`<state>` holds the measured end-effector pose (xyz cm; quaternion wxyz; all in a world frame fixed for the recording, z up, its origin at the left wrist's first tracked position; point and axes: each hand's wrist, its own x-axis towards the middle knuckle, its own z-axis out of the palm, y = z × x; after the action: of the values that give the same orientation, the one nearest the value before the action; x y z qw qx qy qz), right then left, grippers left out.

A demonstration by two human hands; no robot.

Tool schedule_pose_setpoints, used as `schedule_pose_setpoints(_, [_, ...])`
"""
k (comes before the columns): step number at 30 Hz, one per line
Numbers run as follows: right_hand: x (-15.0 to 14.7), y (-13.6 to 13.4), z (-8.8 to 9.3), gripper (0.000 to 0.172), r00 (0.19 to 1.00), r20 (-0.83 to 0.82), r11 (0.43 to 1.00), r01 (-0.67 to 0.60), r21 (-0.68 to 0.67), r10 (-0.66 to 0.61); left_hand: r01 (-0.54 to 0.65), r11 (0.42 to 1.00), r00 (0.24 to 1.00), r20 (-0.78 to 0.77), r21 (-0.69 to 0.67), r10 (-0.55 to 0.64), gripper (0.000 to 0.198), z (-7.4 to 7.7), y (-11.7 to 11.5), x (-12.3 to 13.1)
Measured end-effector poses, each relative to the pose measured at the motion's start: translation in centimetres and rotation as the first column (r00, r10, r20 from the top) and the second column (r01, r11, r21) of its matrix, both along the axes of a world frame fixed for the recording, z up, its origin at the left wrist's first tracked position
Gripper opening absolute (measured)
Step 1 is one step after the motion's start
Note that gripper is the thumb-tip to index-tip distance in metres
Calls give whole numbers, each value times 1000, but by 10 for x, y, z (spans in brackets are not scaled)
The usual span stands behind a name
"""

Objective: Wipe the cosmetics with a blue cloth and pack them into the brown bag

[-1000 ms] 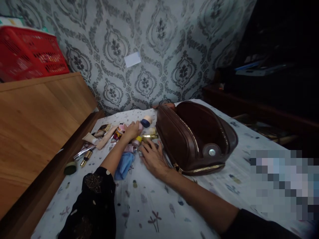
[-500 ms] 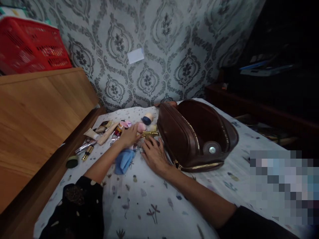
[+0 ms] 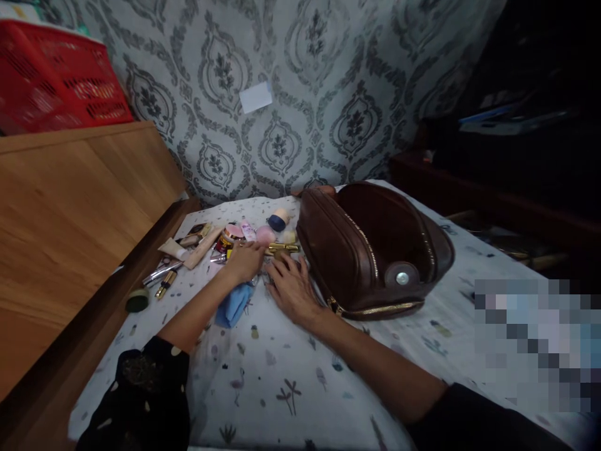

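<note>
Small cosmetics lie scattered on a white patterned sheet [image 3: 291, 388]: tubes, gold lipstick cases [image 3: 282, 248], a pink puff [image 3: 265, 234], a navy-capped jar [image 3: 277, 220]. My left hand [image 3: 245, 260] rests over items in the middle of the pile, fingers curled downward; what it holds is hidden. My right hand [image 3: 291, 287] lies flat with fingers spread next to the gold cases, just left of an open brown leather pouch [image 3: 370, 250]. A blue cloth [image 3: 233, 304] lies under my left wrist.
A wooden headboard [image 3: 70, 213] runs along the left, with a red plastic basket [image 3: 51, 81] on top. A dark green round tin [image 3: 137, 300] lies by the headboard ledge. Patterned wallpaper [image 3: 300, 94] backs the scene. Dark furniture stands at the right.
My left hand has drawn back a little toward me from the far items, uncovering the pink puff and a small bottle. My right hand stays almost where it was.
</note>
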<state>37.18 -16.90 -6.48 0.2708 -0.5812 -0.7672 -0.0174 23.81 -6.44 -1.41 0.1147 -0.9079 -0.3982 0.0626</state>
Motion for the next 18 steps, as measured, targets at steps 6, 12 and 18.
schedule_pose_setpoints(6, [0, 1, -1, 30, 1000, 2, 1000, 3, -2, -3, -140, 990, 990, 18, 34, 140, 22, 13, 13, -10])
schedule_pose_setpoints(12, [0, 1, -1, 32, 1000, -6, 1000, -7, 4, 7, -130, 991, 965, 233, 23, 121, 32, 14, 39, 23])
schedule_pose_setpoints(18, [2, 6, -6, 35, 989, -143, 1000, -17, 21, 20, -139, 988, 908, 388, -73, 156, 33, 9, 48, 31])
